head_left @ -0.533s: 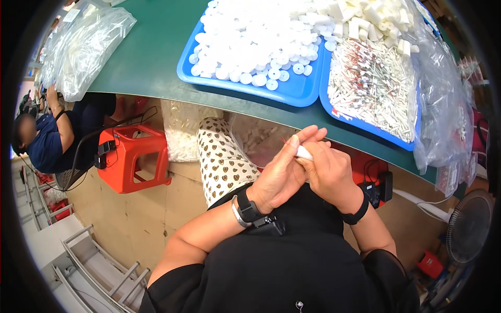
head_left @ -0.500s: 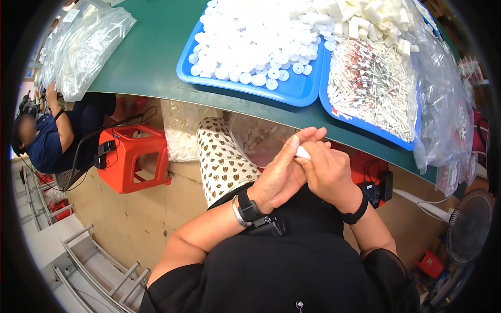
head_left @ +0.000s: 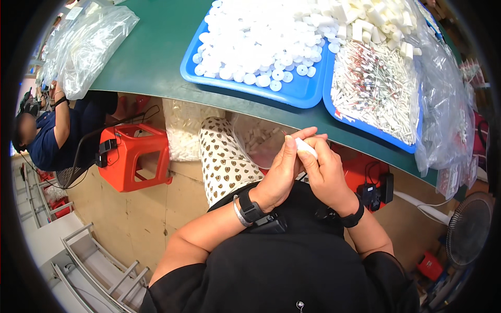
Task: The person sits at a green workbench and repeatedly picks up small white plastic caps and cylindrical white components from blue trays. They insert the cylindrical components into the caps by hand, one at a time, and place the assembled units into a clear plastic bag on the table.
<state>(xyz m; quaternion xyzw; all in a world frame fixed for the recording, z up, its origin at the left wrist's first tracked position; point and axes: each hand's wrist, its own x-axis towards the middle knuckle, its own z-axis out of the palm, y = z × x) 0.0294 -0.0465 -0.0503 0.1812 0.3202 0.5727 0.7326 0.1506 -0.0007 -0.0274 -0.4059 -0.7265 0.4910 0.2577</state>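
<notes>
The right hand (head_left: 326, 175) has its grip pinched around a small white piece (head_left: 306, 147), thumb on the near side and curled fingers on the far side. The left hand (head_left: 279, 172) is right beside it, thumb pressed inward, and a thin reddish strand (head_left: 285, 133) shows at the thumb tip. The left grip seems pinched on that strand, though the fingers hide where it runs; whether it joins the white piece I cannot tell.

The white piece is held in the air, on the near side of the edge of the counter (head_left: 151, 57), not above either tray. That is the main risk: if the pinch loosens, the piece could drop into the lap, to the floor (head_left: 130, 219), or among the similar pale pieces in the clear bag (head_left: 255, 138) below. Squeezing too hard could dent it if it is soft, and pulling the hands apart unevenly could bend or snap the strand.

At the far side, white discs (head_left: 255, 52) are heaped in the left blue tray (head_left: 250, 93), some near its rim, and thin white sticks (head_left: 373, 94) crowd the right blue tray (head_left: 360, 129). A careless sleeve or wrist could scatter either heap. The loose plastic bag (head_left: 441, 115) hanging at the right could snag a passing hand.
</notes>
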